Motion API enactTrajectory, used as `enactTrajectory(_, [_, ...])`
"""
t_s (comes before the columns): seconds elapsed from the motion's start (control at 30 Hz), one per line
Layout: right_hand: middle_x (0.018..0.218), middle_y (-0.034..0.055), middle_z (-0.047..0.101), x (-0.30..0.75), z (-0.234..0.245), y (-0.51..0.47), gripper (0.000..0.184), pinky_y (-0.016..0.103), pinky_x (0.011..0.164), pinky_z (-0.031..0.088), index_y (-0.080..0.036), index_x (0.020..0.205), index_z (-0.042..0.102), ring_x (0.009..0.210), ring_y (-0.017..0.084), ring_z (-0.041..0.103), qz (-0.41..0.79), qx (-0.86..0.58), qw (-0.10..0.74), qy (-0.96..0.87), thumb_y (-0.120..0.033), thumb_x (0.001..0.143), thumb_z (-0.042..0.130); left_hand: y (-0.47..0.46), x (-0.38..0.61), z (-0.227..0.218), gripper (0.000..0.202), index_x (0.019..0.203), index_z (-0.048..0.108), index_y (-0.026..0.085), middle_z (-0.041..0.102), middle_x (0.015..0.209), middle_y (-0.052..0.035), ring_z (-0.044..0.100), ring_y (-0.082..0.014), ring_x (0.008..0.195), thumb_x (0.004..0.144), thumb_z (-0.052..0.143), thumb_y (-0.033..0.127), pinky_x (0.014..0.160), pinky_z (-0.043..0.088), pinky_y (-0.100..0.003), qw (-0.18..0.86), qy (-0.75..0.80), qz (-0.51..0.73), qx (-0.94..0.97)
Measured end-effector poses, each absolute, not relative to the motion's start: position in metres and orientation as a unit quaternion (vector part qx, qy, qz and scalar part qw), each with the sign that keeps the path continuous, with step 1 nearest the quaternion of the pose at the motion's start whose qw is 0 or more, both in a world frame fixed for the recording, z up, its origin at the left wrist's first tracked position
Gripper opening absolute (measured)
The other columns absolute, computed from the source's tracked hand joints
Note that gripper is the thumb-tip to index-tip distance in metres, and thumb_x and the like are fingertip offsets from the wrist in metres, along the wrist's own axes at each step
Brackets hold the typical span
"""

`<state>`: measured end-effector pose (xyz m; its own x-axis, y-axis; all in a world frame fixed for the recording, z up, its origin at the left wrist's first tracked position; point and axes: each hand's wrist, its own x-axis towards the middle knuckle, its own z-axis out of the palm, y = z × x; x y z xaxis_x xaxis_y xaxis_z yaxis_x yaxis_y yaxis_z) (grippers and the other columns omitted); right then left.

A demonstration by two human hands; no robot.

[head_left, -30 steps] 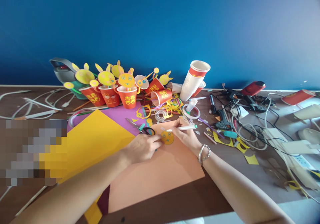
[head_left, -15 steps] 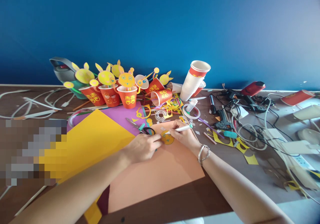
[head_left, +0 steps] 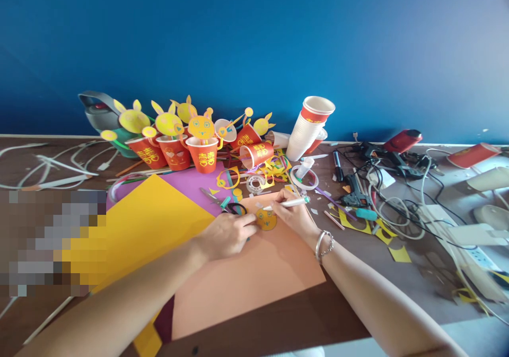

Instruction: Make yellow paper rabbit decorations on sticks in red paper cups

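Note:
A small yellow paper disc (head_left: 267, 220) with a face drawn on it lies on a sheet of orange paper (head_left: 254, 283). My right hand (head_left: 292, 216) grips a white marker pen (head_left: 292, 202) with a green end, its tip over the disc's upper edge. Fingertips of my left hand (head_left: 230, 235) press at the disc's left edge, thumb and fingers closed together; the paper there is partly hidden by them. Scissors with black handles (head_left: 225, 202) rest just beyond my left hand.
Red paper cups (head_left: 201, 155) with yellow paper animal figures stand at the back. A cup stack (head_left: 308, 129) leans beside tape rolls (head_left: 304, 177) and paper scraps. Glue guns (head_left: 353, 192) and tangled cables lie right; yellow card (head_left: 147, 229) lies left.
The marker has shifted slightly, its tip drawn back toward the disc's upper edge and its rear end a little further right. My left hand stays in place.

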<state>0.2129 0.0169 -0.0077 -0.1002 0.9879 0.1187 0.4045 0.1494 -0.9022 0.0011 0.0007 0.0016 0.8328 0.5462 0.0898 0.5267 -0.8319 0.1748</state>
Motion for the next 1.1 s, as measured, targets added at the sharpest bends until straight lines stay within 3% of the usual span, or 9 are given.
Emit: enactTrajectory(1.1, [0.061,-0.0028,0.046,0.2122,-0.0092,0.0171,0.020,0.025,0.054,0.034,-0.021,0.062,0.043,0.059,0.012,0.042,0.324,-0.516,0.385,-0.693,-0.026,0.076,0.056,0.0007,0.0020,0.0041,0.036,0.105,0.064,0.022,0.065,0.105,-0.0035,0.061,-0.0132,0.072,0.083,0.041,0.005,0.060,0.045,-0.025,0.054,0.271,0.070,0.958])
